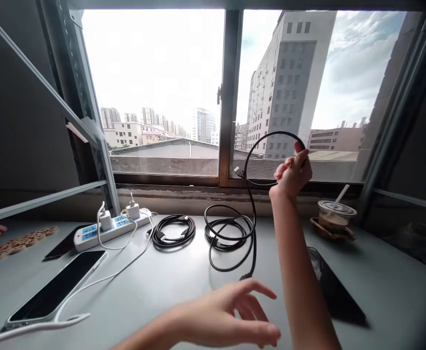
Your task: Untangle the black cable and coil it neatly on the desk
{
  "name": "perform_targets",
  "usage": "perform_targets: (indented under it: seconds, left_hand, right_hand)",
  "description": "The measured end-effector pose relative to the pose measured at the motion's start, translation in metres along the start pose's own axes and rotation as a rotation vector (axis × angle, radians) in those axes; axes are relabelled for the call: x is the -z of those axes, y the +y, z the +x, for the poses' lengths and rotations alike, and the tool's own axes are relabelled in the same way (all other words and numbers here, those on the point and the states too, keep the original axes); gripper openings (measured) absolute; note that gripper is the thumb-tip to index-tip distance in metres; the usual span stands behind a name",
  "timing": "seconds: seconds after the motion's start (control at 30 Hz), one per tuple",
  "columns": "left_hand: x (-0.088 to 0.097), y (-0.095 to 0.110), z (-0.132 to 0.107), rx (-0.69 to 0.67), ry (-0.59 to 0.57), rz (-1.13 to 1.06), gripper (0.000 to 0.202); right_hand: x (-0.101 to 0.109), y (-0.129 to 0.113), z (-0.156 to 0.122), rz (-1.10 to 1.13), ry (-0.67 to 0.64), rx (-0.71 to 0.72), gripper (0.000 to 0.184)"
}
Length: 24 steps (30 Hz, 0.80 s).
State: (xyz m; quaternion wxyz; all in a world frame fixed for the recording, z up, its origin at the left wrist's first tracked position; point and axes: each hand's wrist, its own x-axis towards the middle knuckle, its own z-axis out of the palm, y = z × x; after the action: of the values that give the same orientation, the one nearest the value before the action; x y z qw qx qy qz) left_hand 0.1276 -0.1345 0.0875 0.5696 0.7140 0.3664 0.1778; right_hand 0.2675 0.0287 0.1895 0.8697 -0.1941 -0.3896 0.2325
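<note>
Cable [254, 214] raised in your right hand [295, 167], fingers curled tight round it, one loop up before the window [229, 97].
Slack drops to the desk [184, 282], loops overlapping a black coil [231, 247]; neighbouring coil [174, 245] sits left, beside the power strip [111, 229]. Your right forearm partly covers a dark flat device [340, 291]; lidded cup [333, 219] stands behind. Phone [56, 287] and white cord [34, 329] crowd the left. Your left hand [237, 311] hovers near the cable's lower plug [246, 277], fingers spread.
</note>
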Motion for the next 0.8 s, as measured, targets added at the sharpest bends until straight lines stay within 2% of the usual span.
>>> perform_targets:
  seconds: [0.07,0.17,0.23,0.33,0.4,0.47,0.5,0.6,0.63,0.7,0.77,0.8]
  left_hand:
    - [0.001,0.006,0.007,-0.057,0.205,0.196,0.049]
    - [0.016,0.018,0.027,-0.188,0.619,0.594,0.024]
    - [0.026,0.025,0.045,-0.138,0.733,0.819,0.029]
    - [0.033,0.026,0.078,0.075,0.703,0.977,0.046]
    - [0.035,0.022,0.099,0.150,0.676,1.005,0.034]
    - [0.040,0.022,0.114,0.136,0.643,0.972,0.014]
    - [0.044,0.024,0.117,0.107,0.616,0.913,0.013]
    - [0.064,0.044,0.113,-0.027,0.559,0.639,0.029]
    - [0.072,0.053,0.108,-0.080,0.576,0.567,0.031]
    - [0.088,0.070,0.095,-0.186,0.669,0.528,0.042]
    - [0.104,0.079,0.081,-0.208,0.808,0.547,0.045]
    - [0.112,0.081,0.074,-0.207,0.839,0.559,0.045]
  right_hand:
    - [0.003,0.000,0.005,0.050,-0.034,-0.084,0.032]
    - [0.007,-0.007,0.012,0.048,-0.133,-0.145,0.026]
    - [0.011,-0.016,0.016,0.021,-0.162,-0.151,0.023]
    - [0.018,-0.030,0.022,0.017,-0.194,-0.176,0.019]
    - [0.026,-0.038,0.027,0.014,-0.230,-0.185,0.018]
    - [0.035,-0.043,0.033,-0.015,-0.257,-0.170,0.018]
    - [0.039,-0.044,0.036,-0.041,-0.264,-0.153,0.020]
    - [0.051,-0.040,0.046,-0.161,-0.274,-0.063,0.027]
    - [0.054,-0.037,0.049,-0.209,-0.268,-0.022,0.029]
    - [0.059,-0.029,0.054,-0.305,-0.245,0.059,0.033]
    - [0.063,-0.021,0.060,-0.406,-0.216,0.129,0.035]
    - [0.066,-0.017,0.062,-0.459,-0.203,0.158,0.036]
